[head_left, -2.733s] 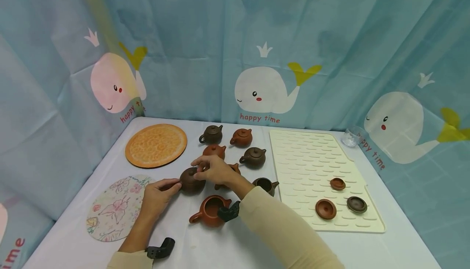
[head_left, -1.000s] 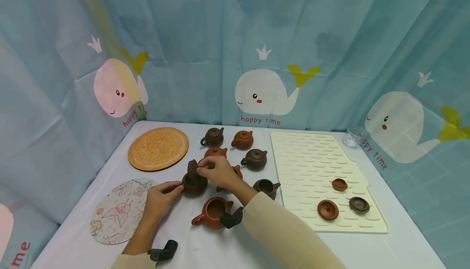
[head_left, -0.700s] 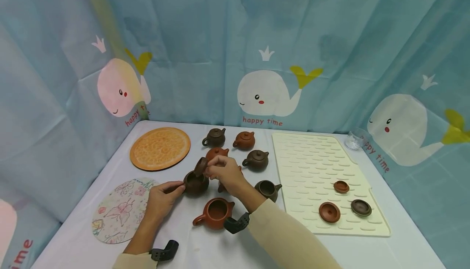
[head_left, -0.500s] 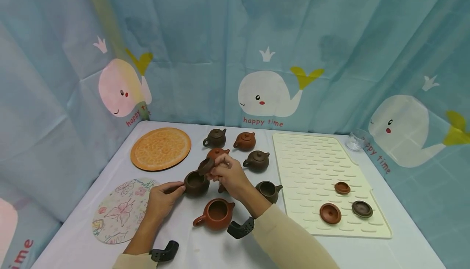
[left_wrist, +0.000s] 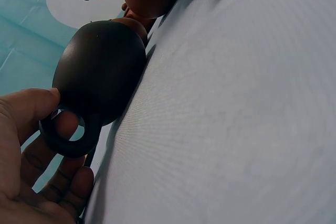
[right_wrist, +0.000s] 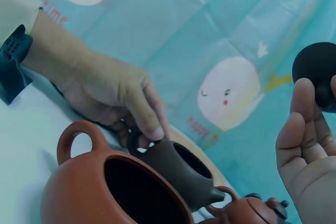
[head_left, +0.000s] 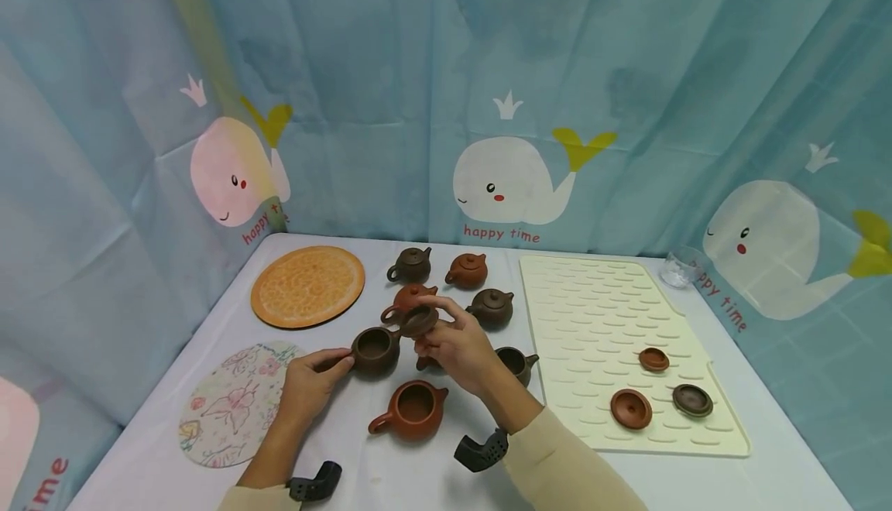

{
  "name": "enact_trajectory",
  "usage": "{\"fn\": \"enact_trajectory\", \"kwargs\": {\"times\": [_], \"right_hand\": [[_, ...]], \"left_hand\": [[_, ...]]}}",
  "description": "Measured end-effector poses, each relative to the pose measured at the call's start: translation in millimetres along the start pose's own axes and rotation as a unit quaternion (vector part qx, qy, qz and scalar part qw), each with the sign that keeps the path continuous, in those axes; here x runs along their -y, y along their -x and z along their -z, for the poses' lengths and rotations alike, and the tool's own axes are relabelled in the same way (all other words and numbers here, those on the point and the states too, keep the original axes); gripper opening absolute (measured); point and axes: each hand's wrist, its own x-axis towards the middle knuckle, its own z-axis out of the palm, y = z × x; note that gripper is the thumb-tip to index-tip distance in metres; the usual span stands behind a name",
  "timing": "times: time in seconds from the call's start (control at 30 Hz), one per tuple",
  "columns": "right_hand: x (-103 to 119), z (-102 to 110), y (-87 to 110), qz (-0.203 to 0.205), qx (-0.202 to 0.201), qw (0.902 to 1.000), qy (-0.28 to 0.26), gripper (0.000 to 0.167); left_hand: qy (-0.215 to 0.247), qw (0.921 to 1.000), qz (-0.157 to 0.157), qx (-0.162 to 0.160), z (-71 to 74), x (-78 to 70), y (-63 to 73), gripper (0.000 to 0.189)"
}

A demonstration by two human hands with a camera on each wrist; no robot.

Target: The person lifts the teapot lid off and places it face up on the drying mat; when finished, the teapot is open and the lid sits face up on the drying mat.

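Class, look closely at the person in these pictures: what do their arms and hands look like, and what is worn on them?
The left hand and right hand are ungloved. The plain cream fabric left sleeve matches the right sleeve. Near each cuff sits a curved black device marked with small dots, one left, one right. No cables show.

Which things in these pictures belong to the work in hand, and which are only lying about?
In the work:
dark open teapot, left hand at its handle
dark lid, in the right hand
likely also: cream mat, three lids on it, red open teapot, second dark open teapot, lidded teapots

Apparently just lying about:
orange round mat
floral round mat
clear cup
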Motion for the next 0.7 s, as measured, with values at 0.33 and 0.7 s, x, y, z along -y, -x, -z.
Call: {"fn": "enact_trajectory", "kwargs": {"times": [0.33, 0.7], "right_hand": [[15, 11, 15.0, 0.014, -0.001, 0.9995, 0.027, 0.051], [25, 21, 32.7, 0.019, 0.014, 0.9997, 0.012, 0.053]], "left_hand": [[0.006, 0.9999, 0.008, 0.007, 0.1, -1.4, 0.8, 0.017], [0.002, 1.0, 0.004, 0.004, -0.5, 1.9, 0.3, 0.017]]}}
